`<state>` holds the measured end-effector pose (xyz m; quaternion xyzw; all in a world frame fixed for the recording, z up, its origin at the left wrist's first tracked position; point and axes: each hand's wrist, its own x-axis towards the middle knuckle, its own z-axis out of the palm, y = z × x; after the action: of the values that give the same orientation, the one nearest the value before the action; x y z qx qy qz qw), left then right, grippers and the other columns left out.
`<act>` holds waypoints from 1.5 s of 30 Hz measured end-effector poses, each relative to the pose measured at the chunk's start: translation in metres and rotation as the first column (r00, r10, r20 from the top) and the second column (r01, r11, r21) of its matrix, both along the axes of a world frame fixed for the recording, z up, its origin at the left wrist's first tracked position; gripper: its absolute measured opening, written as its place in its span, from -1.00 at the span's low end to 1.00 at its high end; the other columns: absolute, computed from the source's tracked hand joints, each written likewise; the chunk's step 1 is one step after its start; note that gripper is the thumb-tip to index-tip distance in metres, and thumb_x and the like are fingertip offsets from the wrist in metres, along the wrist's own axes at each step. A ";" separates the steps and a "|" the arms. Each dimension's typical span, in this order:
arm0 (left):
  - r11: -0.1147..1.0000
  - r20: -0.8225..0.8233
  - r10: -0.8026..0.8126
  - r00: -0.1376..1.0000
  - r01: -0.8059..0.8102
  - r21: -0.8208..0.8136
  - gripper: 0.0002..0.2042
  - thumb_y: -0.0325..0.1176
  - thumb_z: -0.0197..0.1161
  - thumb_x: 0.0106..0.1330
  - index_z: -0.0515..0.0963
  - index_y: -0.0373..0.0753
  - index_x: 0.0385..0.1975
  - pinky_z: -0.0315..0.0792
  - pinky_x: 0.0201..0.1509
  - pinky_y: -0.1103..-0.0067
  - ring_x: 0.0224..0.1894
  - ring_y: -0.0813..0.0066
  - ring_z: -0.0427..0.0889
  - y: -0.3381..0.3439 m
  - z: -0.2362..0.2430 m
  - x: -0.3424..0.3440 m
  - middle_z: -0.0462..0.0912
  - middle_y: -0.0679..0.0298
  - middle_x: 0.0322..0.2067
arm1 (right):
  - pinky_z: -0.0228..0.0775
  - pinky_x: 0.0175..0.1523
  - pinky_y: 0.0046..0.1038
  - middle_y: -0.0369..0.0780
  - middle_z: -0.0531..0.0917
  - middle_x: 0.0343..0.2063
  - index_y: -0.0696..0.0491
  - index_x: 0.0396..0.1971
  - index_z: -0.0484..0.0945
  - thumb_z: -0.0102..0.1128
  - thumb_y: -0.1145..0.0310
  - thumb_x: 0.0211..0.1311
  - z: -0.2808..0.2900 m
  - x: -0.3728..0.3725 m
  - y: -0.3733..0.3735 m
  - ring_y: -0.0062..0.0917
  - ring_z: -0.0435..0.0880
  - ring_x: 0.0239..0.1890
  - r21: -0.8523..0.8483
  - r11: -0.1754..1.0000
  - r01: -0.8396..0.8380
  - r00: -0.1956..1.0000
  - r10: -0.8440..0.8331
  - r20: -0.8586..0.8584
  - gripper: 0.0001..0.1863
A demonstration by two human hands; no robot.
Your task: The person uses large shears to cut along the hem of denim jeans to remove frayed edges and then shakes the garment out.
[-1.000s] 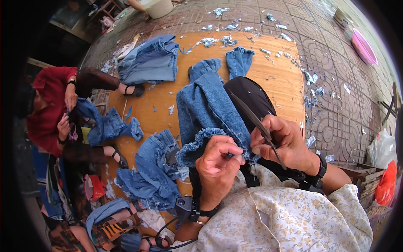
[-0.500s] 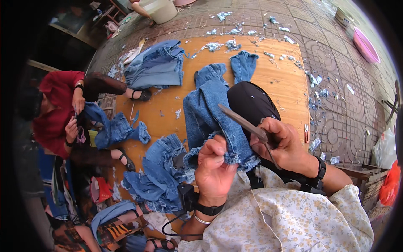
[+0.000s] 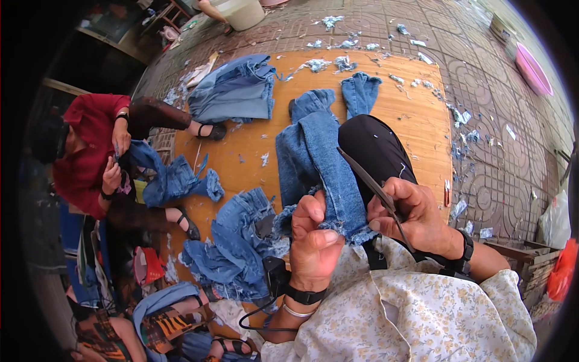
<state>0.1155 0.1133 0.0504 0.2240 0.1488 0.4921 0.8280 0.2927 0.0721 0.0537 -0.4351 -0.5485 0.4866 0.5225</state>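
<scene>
A blue denim garment (image 3: 325, 157) lies across my black-trousered knee (image 3: 374, 145), with a frayed, whitish edge toward me. My left hand (image 3: 313, 241) pinches that frayed edge between thumb and fingers. My right hand (image 3: 416, 217) grips a long, pointed dark metal blade (image 3: 360, 173), angled up and to the left over the denim. Its thumb and fingertips come close to the edge's right end; whether they touch the cloth I cannot tell. The blade's lower end sticks out below the palm, and the grip is partly hidden.
Folded jeans (image 3: 235, 90) and frayed denim (image 3: 232, 241) lie on the wooden board (image 3: 416, 120). At the left a person in red (image 3: 90, 151) handles more denim; another person's leg shows lower left. Thread scraps (image 3: 316, 64) litter the board and paving. A pink basin (image 3: 533, 69) stands far right.
The blade has turned to a steeper, more edge-on angle as my right hand shifted slightly. My left hand still pinches the frayed edge. The whole view has moved a little.
</scene>
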 end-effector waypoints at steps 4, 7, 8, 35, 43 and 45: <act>1.000 0.008 0.002 1.000 -0.002 -0.014 -0.71 -0.62 0.12 -0.18 0.32 -0.11 -0.44 0.37 -0.03 0.47 -0.25 0.49 0.42 -0.001 0.001 -0.001 0.28 0.40 -0.43 | 0.17 -0.46 -0.74 -0.44 0.48 -0.56 0.09 -0.44 0.44 0.29 0.54 0.04 0.001 -0.001 -0.003 -0.87 0.35 -0.51 -0.070 0.997 -0.039 0.997 0.034 -0.073 -0.83; 0.998 0.062 -0.018 0.998 0.021 -0.053 -0.71 -0.64 0.05 -0.19 0.31 -0.12 -0.44 0.41 -0.27 0.60 -0.36 0.53 0.38 -0.001 0.000 -0.003 0.25 0.39 -0.44 | 0.21 -0.41 -0.74 -0.42 0.50 -0.53 0.10 -0.42 0.44 0.27 0.57 0.05 0.000 -0.001 -0.003 -0.86 0.39 -0.47 -0.084 0.995 -0.056 0.990 0.044 -0.132 -0.83; 0.996 0.098 -0.039 0.994 0.046 -0.072 -0.73 -0.64 0.05 -0.17 0.31 -0.13 -0.45 0.39 -0.35 0.64 -0.41 0.57 0.35 0.001 -0.003 -0.008 0.24 0.39 -0.44 | 0.23 -0.40 -0.74 -0.42 0.51 -0.52 0.11 -0.41 0.44 0.27 0.58 0.04 0.001 -0.001 -0.003 -0.85 0.39 -0.46 -0.082 0.995 -0.049 0.990 0.038 -0.133 -0.83; 0.427 -0.432 0.901 -0.039 0.250 0.869 -0.54 -0.54 0.34 -0.13 0.46 -0.23 -0.11 0.22 0.08 0.35 0.12 0.17 0.32 -0.020 0.006 -0.042 0.33 0.05 0.08 | 0.20 -0.43 -0.67 -0.37 0.55 -0.41 0.07 -0.41 0.41 0.50 0.21 -0.17 -0.009 0.002 0.004 -0.78 0.36 -0.49 0.138 0.990 -0.022 0.999 0.017 0.036 -0.55; 0.354 -0.440 0.856 0.271 0.314 0.881 -0.74 -0.59 0.27 -0.19 0.49 -0.25 -0.41 0.26 0.02 0.34 -0.10 0.17 0.52 0.023 0.016 -0.001 0.57 0.18 -0.26 | 0.39 -0.21 -0.52 -0.21 0.61 -0.27 0.09 -0.38 0.36 0.46 0.46 -0.23 -0.002 -0.011 0.007 -0.46 0.59 -0.27 0.241 0.963 0.120 0.902 -0.207 0.378 -0.57; 0.420 -0.504 0.806 0.310 0.299 0.857 -0.78 -0.68 0.19 -0.18 0.46 -0.32 -0.46 0.40 -0.26 0.45 -0.36 0.14 0.55 0.033 0.033 -0.005 0.53 0.13 -0.48 | 0.38 -0.19 -0.60 -0.27 0.59 -0.39 0.09 -0.38 0.37 0.25 0.64 -0.14 -0.006 -0.007 0.019 -0.64 0.56 -0.30 0.133 0.961 0.240 0.966 -0.250 0.063 -0.70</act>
<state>0.1106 0.1460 0.0829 0.7989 0.3505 0.4287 0.2347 0.2855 0.0909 0.0480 -0.4852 -0.5399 0.3652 0.5828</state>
